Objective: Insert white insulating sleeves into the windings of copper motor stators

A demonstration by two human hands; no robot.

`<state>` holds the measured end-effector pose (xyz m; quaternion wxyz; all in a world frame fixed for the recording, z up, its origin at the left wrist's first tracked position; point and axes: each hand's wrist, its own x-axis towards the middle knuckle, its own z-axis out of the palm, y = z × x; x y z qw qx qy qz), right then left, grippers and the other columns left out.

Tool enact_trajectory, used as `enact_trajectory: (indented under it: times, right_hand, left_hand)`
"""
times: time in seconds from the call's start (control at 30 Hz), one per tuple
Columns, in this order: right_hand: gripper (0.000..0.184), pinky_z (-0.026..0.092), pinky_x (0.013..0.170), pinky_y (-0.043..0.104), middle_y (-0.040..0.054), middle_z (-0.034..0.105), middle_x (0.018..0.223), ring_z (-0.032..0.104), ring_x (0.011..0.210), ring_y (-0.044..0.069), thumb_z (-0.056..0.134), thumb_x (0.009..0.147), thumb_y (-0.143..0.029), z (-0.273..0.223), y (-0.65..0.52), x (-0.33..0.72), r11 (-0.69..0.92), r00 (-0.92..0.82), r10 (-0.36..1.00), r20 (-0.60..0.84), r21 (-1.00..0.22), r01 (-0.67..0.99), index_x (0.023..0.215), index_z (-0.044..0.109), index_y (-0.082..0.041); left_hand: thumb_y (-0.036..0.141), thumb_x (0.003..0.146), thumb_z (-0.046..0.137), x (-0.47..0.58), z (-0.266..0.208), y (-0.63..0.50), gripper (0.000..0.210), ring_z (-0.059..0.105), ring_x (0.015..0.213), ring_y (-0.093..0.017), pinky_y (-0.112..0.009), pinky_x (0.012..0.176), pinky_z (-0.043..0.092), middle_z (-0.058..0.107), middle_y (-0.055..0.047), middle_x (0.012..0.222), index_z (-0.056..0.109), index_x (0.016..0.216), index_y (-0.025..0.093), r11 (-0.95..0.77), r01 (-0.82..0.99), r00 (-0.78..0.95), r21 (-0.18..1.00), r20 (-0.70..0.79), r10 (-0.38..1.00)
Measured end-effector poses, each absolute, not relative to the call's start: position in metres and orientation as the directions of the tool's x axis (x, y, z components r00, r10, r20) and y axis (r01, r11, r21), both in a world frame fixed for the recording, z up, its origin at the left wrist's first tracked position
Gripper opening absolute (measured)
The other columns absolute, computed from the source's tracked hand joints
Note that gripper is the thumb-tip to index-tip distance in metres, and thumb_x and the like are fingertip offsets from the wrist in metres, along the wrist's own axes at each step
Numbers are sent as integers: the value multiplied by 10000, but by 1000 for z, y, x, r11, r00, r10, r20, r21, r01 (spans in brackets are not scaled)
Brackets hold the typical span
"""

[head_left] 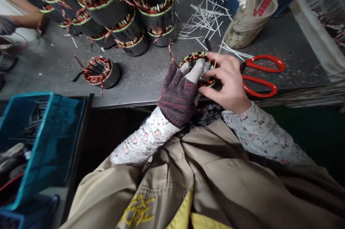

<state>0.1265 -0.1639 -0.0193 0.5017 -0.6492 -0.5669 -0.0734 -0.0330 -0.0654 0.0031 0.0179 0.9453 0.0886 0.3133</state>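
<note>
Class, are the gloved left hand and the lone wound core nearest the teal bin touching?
Apart. The head view shows a stretch of grey bench between the left hand and that wound core.

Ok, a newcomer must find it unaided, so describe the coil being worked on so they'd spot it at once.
At the grey bench, look near its front edge, left of the red-handled scissors. The coil is the copper-wound ring at the gloved left hand and bare right hand. Unlike the stacked coils and the lone one farther left, it has both hands on it.
</note>
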Motion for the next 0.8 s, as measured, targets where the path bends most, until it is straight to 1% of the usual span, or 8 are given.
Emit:
enact_trajectory:
  times: [0.13,0.23,0.37,0.5,0.57,0.63,0.73,0.8]
  right_hand:
    - [127,297,1259,716,41,574,1529,415,1495,399,783,867,-331,-40,-175,133,67,303,776,553,-550,832,982,744,-291]
    - [57,282,1286,702,-11,572,1523,397,1509,368,771,893,-313,-45,-170,136,120,331,761,558,-623,773,913,720,-332]
    - [127,278,1275,720,-47,630,1437,411,1480,365,798,862,-294,-44,-166,133,178,367,741,563,-691,700,855,707,-383]
    - [134,334,1219,720,-21,673,1346,467,1423,376,793,851,-283,-35,-172,127,204,376,742,554,-722,661,816,702,-375]
    - [106,450,1112,662,20,703,1258,580,1280,348,764,876,-296,-26,-174,133,230,403,696,594,-717,658,818,692,-346]
    - [106,535,919,538,52,721,1046,651,1014,282,732,910,-316,-16,-173,150,223,524,530,666,-706,672,824,672,-305]
    - [152,474,744,373,12,647,809,528,714,169,757,900,-253,-3,-157,198,81,696,274,664,-737,671,813,631,-260]
    - [206,438,770,335,-4,633,822,466,690,129,805,833,-156,1,-138,236,-68,742,273,612,-757,650,798,617,-234]
  left_hand:
    - [266,1083,442,-48,34,-55,396,765,1047,-222,-376,992,592,783,-92,1124,581,1440,164,-977,211,919,-8,342,195]
    - [218,1048,507,-41,48,-35,339,765,996,-221,-310,817,599,777,-55,1134,669,1346,211,-998,59,980,12,188,60]
    - [311,1006,599,-14,58,-4,313,745,970,-277,-359,775,594,742,-76,1098,744,1262,204,-983,-184,982,-15,36,-184]
    - [263,964,623,7,61,11,281,732,992,-312,-423,774,608,743,-80,1102,787,1190,230,-959,-254,959,-121,-160,-234]
    - [244,969,602,5,58,14,244,722,1052,-320,-496,872,612,759,-73,1150,793,1120,236,-939,-313,949,-144,-70,-306]
    - [264,999,552,-4,50,20,248,703,1148,-293,-558,1065,551,762,-39,1214,768,1122,262,-909,-396,901,-132,137,-412]
    - [357,1003,553,-15,33,28,239,690,1224,-234,-507,1228,451,752,-3,1273,710,1175,302,-890,-456,843,-2,319,-433]
    - [451,999,564,-17,23,29,242,703,1216,-231,-494,1241,443,766,-24,1220,691,1121,284,-894,-437,864,101,324,-386]
